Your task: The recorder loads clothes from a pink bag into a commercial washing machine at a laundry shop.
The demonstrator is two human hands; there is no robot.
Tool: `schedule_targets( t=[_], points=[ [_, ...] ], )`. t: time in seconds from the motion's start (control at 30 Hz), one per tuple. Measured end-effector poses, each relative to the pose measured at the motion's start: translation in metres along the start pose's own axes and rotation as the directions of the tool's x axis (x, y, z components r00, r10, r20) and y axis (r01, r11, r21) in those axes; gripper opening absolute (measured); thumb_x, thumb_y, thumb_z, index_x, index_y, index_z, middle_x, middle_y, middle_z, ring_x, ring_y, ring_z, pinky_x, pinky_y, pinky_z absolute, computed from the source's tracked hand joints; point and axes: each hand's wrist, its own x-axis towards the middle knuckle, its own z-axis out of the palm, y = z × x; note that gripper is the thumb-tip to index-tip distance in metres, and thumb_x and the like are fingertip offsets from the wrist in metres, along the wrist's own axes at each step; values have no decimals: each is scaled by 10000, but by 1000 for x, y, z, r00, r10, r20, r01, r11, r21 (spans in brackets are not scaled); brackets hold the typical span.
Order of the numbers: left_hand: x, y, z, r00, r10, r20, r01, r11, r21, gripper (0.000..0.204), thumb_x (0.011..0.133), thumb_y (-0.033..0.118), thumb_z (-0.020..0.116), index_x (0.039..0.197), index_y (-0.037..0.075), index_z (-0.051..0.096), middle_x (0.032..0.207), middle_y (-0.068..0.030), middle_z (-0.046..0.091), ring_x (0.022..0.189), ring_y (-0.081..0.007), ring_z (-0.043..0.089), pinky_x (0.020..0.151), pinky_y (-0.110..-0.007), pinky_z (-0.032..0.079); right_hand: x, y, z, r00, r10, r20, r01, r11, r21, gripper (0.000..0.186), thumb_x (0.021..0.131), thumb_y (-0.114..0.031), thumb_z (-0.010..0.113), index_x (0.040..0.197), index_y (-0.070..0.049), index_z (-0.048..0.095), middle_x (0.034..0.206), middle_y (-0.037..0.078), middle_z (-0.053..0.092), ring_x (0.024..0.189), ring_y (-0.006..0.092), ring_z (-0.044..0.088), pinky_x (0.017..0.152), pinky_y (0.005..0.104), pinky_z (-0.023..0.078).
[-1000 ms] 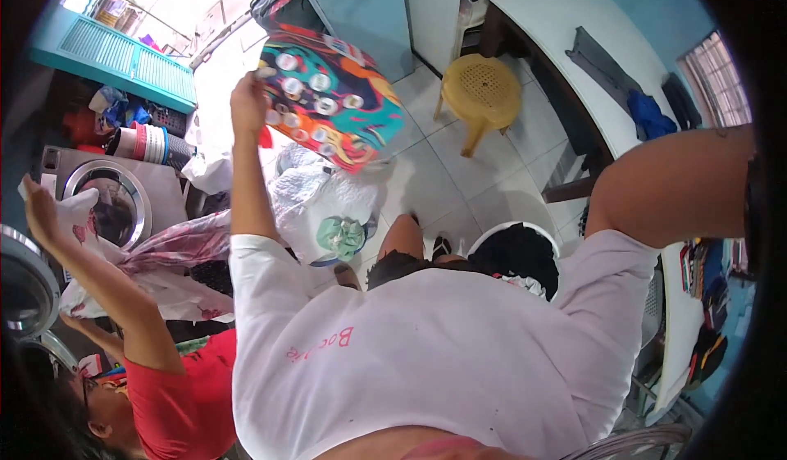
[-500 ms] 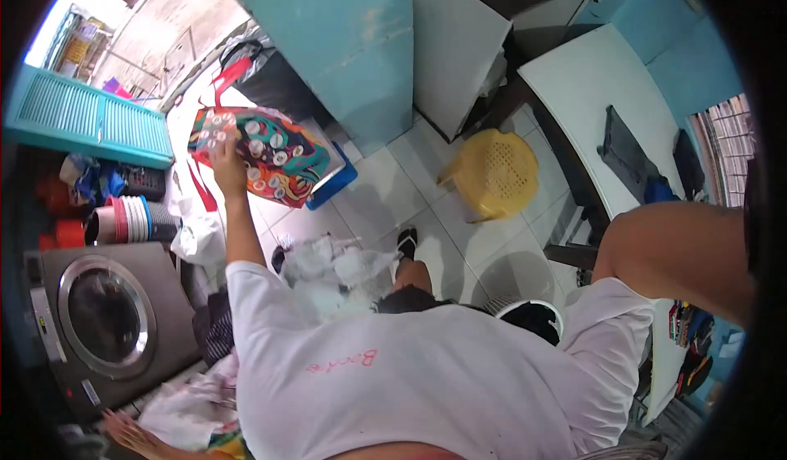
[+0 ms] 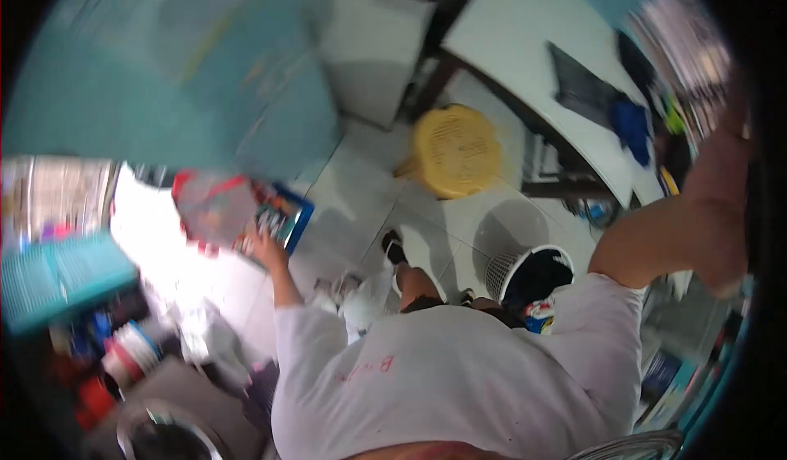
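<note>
My left arm reaches forward and left, and my left hand (image 3: 266, 251) has its fingers closed at the near edge of a colourful printed bag (image 3: 275, 216). The bag has red trim, and a grey side (image 3: 217, 206) of it faces up. A blue-edged flat thing (image 3: 302, 218) lies under or beside it. Motion blurs the fingers and the bag. At the right, my right arm (image 3: 656, 243) is bent upward; its hand is beyond the picture's rim.
A yellow plastic stool (image 3: 457, 150) stands ahead on the tiled floor. Right of it is a white table (image 3: 525, 50). A white laundry basket (image 3: 498, 275) holds dark clothes. Clear plastic bags (image 3: 365, 300) lie near my feet. A washing machine (image 3: 193, 403) is at lower left, a turquoise wall (image 3: 164, 91) at upper left.
My view has swung left, so the stool, table and bag sit differently. The bag's grey side now shows where its printed face was. A hand at the lower left is gone from view.
</note>
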Motion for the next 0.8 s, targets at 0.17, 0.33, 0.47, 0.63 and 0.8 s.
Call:
schedule_targets(
  t=[0.17,0.33,0.47,0.63,0.8],
  points=[
    [-80,66,36,980,137,142,-144,989,41,321,646,115,539,924,-33,478,1057,-245,397,988,-361,378,857,-422,292,-21,-166,-74,991,-122,-58,80,875,-477,511,700,-541,419,1077,-197,439,1122,-28,408,966,226,407,776,419,305],
    [-162,71,89,644,265,718,-263,958,-118,433,561,222,642,904,7,486,848,-188,515,854,-354,455,784,-407,333,-77,-400,-118,982,146,116,42,433,-900,425,650,-630,405,880,-302,545,840,-151,542,681,-3,502,678,235,366],
    [-222,171,143,123,350,928,245,896,-371,273,698,241,546,828,1,538,709,-136,554,607,-178,515,577,-286,400,-126,-520,-146,971,-63,232,209,-257,-944,261,739,-507,405,752,-307,570,605,-186,536,471,-69,449,573,168,381],
    [-334,416,114,199,265,943,-90,964,-252,351,758,293,475,594,-12,536,491,-74,505,483,-142,486,457,-241,392,-209,-688,-147,997,64,-40,6,-594,-805,240,769,-463,389,760,-312,575,580,-169,540,478,-72,448,576,148,368],
    [-456,518,203,-238,159,958,-116,975,-191,306,756,275,482,619,7,537,525,-55,507,481,-125,474,445,-235,383,-272,-780,-207,967,-1,-255,-207,-590,-781,239,766,-423,437,934,-286,537,826,-84,535,535,-14,447,569,184,298]
  ],
)
